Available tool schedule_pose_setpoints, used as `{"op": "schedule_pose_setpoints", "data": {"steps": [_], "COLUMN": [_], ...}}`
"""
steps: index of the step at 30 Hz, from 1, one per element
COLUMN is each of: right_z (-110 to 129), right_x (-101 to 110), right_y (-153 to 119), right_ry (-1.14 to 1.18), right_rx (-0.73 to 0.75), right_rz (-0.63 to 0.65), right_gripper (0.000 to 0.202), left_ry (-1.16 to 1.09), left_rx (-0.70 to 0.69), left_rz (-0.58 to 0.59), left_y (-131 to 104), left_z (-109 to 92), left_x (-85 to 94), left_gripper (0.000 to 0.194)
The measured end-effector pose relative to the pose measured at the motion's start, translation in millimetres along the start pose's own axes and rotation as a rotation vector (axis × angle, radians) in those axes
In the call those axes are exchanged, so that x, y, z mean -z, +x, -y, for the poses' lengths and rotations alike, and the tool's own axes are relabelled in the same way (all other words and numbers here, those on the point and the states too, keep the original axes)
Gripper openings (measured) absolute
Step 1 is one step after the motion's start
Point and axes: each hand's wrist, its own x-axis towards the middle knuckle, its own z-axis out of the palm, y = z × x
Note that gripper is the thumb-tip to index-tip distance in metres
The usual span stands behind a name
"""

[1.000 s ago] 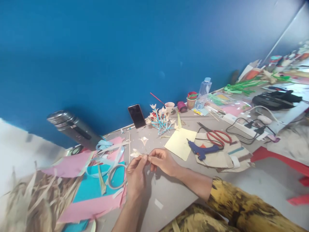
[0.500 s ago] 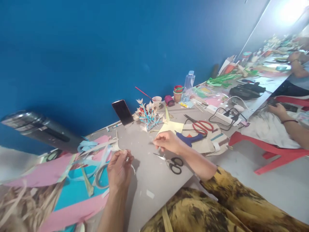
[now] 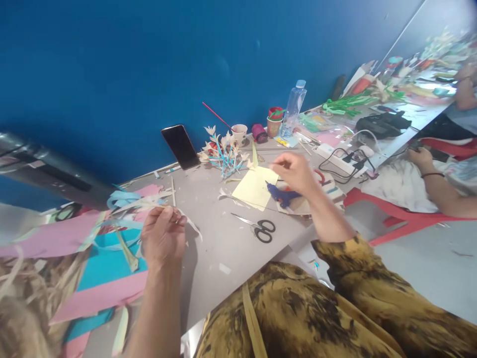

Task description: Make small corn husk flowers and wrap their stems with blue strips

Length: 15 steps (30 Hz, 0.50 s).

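Note:
My left hand (image 3: 164,236) is closed in a pinch on a thin pale strip (image 3: 193,227), whose end trails to the right over the table. Above the blue hot glue gun (image 3: 282,195) and the right edge of a yellow paper square (image 3: 253,191) is my right hand (image 3: 298,174), its fingers bent together; anything in them is too small to make out. Black-handled scissors (image 3: 257,227) lie between the hands. A small pale flower piece (image 3: 224,194) rests at the paper's left edge. Red-handled scissors (image 3: 319,175) are mostly hidden behind my right hand.
Behind lie a bunch of pale flowers on blue stems (image 3: 225,156), a phone (image 3: 181,146), a paper cup (image 3: 239,134) and a water bottle (image 3: 294,109). Coloured sheets (image 3: 108,258) cover the left. A power strip (image 3: 341,161) and another person's arm (image 3: 443,186) are at right.
My right hand has moved right and away from me, from beside the black scissors to over the glue gun, uncovering the yellow paper. My left hand still pinches the strip. The view has shifted.

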Motion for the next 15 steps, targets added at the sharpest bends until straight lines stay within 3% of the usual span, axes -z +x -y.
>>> {"op": "schedule_pose_setpoints", "data": {"steps": [2, 4, 6, 10, 15], "right_z": [2, -2, -12, -45, -65], "right_x": [24, 34, 29, 7, 7], "right_y": [-16, -46, -84, -150, -191], "right_ry": [-0.095, -0.205, -0.310, -0.550, -0.609], "right_rx": [0.020, 0.069, 0.192, 0.349, 0.408], "right_rz": [-0.061, 0.023, 0.164, 0.270, 0.312], "right_gripper": [0.014, 0.014, 0.018, 0.030, 0.044], "left_ry": [-0.016, -0.033, -0.035, -0.037, -0.068], "left_rx": [0.008, 0.026, 0.041, 0.082, 0.181], "left_rz": [-0.002, -0.002, -0.008, -0.023, -0.032], "left_y": [0, -2, -3, -1, 1], "left_z": [-1, -2, -1, 2, 5], "left_x": [-0.7, -1.2, -0.7, 1.7, 1.3], "left_gripper": [0.032, 0.033, 0.032, 0.031, 0.035]}}
